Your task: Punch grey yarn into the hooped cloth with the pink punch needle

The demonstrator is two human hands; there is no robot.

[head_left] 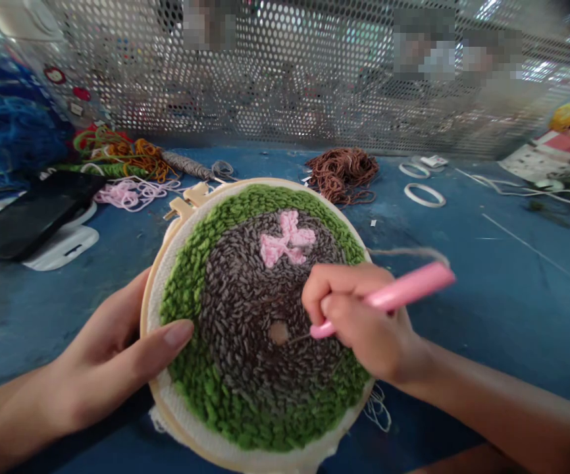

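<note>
A round embroidery hoop (151, 289) is tilted up before me, its cloth covered with a green yarn ring (181, 296), a dark grey-brown middle (245, 289) and a pink flower shape (285, 240). My left hand (117, 349) grips the hoop's left side, thumb on the green stitches and fingers hidden behind. Wrapped round a pink punch needle (408, 288), my right hand (364, 316) rests over the right of the stitching. The needle's thin metal tip points at a small bare patch (279, 332) of cloth. Yarn trails from the handle's upper end.
Brown yarn (341, 172) lies behind the hoop, with white rings (424, 194) to its right. Pink yarn (134, 192), mixed yarns (117, 155), blue yarn (13, 128) and a black phone-like slab (33, 214) are at left. A perforated metal screen (265, 85) closes the table's back.
</note>
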